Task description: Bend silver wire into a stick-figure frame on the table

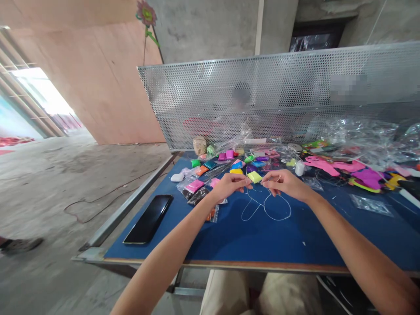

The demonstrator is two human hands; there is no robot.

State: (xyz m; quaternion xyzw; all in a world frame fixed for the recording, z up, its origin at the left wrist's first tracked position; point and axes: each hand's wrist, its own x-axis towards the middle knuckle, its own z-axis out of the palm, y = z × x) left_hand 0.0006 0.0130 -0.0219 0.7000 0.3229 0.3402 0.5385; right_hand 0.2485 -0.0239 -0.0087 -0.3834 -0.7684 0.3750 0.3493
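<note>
My left hand (234,183) pinches a thin whitish string or wire, thumb against fingers. Close by on the right, my right hand (278,181) is closed in a pinch on the same strand. Below the hands, the thin strand (290,211) curves in two loops over the blue tabletop, one narrow and one rounder. Whether it is thread or wire I cannot tell. Just beyond the fingertips, between the hands, lies a yellow packet (254,176).
A black phone (149,219) lies at the table's left. Several colourful packets (194,186) crowd the middle. Pink and purple pieces (333,166) and clear plastic wrappers (364,135) lie at the right. A perforated metal panel (210,96) stands along the back, people faintly visible behind it.
</note>
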